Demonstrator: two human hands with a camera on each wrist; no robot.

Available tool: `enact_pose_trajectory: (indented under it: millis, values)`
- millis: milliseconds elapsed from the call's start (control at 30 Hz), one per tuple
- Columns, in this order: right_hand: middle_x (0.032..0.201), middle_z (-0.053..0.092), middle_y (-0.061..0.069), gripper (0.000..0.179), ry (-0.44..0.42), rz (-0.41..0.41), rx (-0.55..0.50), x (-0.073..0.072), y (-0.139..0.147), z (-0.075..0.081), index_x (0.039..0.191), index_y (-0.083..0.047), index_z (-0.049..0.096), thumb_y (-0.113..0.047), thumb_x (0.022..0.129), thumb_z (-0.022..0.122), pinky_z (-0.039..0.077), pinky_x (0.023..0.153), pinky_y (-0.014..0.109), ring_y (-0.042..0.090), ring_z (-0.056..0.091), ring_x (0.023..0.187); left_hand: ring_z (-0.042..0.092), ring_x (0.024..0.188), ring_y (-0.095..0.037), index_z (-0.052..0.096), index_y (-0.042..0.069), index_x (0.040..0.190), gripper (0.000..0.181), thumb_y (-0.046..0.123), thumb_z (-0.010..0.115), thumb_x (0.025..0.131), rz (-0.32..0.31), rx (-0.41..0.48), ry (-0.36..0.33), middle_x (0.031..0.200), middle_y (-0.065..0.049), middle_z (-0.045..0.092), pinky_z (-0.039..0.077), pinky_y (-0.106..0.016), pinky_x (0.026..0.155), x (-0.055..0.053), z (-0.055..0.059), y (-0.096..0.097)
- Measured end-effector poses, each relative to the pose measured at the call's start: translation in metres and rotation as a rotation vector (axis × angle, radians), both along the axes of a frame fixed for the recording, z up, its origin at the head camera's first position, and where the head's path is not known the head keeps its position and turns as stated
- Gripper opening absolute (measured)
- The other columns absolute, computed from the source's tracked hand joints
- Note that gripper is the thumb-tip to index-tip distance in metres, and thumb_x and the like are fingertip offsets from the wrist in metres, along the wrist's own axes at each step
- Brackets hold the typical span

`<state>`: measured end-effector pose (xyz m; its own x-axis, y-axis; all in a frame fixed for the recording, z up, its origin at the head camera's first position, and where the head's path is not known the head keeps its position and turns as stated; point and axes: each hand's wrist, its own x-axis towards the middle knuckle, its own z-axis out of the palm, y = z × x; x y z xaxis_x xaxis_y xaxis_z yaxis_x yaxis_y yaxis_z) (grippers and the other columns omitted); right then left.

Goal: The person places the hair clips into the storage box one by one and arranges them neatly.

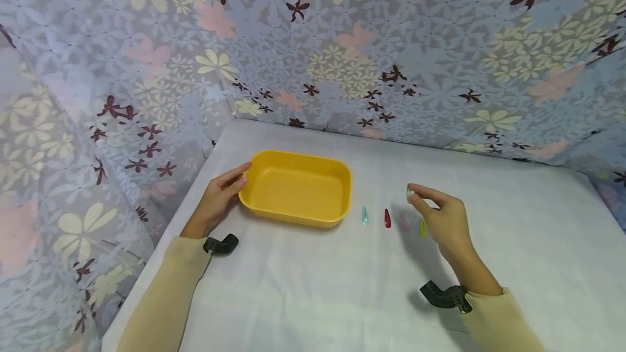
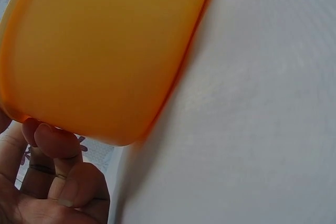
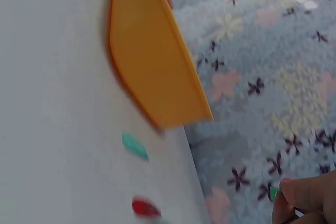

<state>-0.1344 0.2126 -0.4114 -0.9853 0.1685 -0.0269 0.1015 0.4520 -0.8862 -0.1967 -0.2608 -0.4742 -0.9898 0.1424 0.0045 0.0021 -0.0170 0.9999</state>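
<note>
A yellow tray with raised sides stands on the white table. At its left end my left hand touches the rim with the fingertips; in the left wrist view the fingers meet the tray's outer edge. My right hand, raised above the table, pinches a small green hair clip between thumb and fingertips, which hide part of it. Below and left of that hand lie a teal snap hair clip, a red one, a pink one and a yellow-green one, in a row.
White cloth covers the table. Flower-patterned fabric rises behind the table and along its left side. Each wrist wears a black mount, such as the right wrist mount.
</note>
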Motion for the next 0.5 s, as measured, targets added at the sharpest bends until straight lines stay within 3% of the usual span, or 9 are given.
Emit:
enact_pose_trajectory:
  millis: [100, 167, 233, 300, 433, 500]
  values:
    - [0.137, 0.063, 0.011, 0.042, 0.014, 0.026, -0.031, -0.006, -0.019, 0.0, 0.133, -0.011, 0.07, -0.035, 0.099, 0.07, 0.037, 0.046, 0.021, -0.004, 0.047, 0.068, 0.05, 0.131, -0.017, 0.05, 0.006, 0.151, 0.051, 0.021, 0.062, 0.104, -0.003, 0.0, -0.003, 0.157, -0.012, 0.043, 0.051, -0.024, 0.096, -0.001, -0.002, -0.002]
    - [0.135, 0.064, 0.009, 0.039, 0.011, 0.042, -0.056, -0.01, -0.032, 0.0, 0.131, -0.012, 0.071, -0.034, 0.098, 0.071, 0.035, 0.042, 0.022, 0.001, 0.04, 0.053, 0.051, 0.129, -0.016, 0.05, 0.007, 0.151, 0.051, 0.023, 0.063, 0.104, -0.001, -0.002, -0.006, 0.156, -0.011, 0.044, 0.051, -0.024, 0.096, -0.001, -0.002, -0.004]
    - [0.136, 0.064, 0.008, 0.038, 0.012, 0.062, -0.057, -0.014, -0.046, 0.001, 0.131, -0.013, 0.072, -0.034, 0.098, 0.071, 0.036, 0.044, 0.022, -0.004, 0.046, 0.066, 0.052, 0.126, -0.016, 0.051, 0.008, 0.151, 0.051, 0.024, 0.064, 0.104, 0.002, -0.008, -0.005, 0.156, -0.011, 0.045, 0.051, -0.023, 0.095, -0.001, -0.002, -0.005]
    - [0.135, 0.064, 0.008, 0.038, 0.002, 0.088, -0.086, -0.018, -0.059, 0.003, 0.131, -0.014, 0.072, -0.034, 0.098, 0.071, 0.037, 0.04, 0.024, 0.003, 0.043, 0.051, 0.053, 0.123, -0.017, 0.051, 0.008, 0.151, 0.051, 0.024, 0.064, 0.103, 0.003, -0.006, -0.005, 0.155, -0.011, 0.045, 0.052, -0.024, 0.095, -0.001, -0.003, -0.006]
    - [0.133, 0.065, 0.006, 0.037, -0.014, 0.123, -0.08, -0.025, -0.079, 0.008, 0.131, -0.018, 0.072, -0.036, 0.099, 0.07, 0.038, 0.038, 0.028, 0.012, 0.039, 0.041, 0.053, 0.121, -0.017, 0.052, 0.008, 0.15, 0.051, 0.024, 0.065, 0.103, -0.001, 0.01, -0.006, 0.154, -0.01, 0.045, 0.052, -0.024, 0.095, -0.002, -0.003, -0.004]
    - [0.132, 0.065, 0.004, 0.036, -0.018, 0.133, -0.065, -0.03, -0.087, 0.01, 0.131, -0.019, 0.072, -0.034, 0.099, 0.07, 0.045, 0.047, 0.025, 0.01, 0.048, 0.051, 0.053, 0.119, -0.018, 0.053, 0.008, 0.15, 0.051, 0.022, 0.065, 0.103, -0.003, 0.018, -0.001, 0.153, -0.011, 0.046, 0.052, -0.024, 0.095, -0.003, -0.003, -0.003]
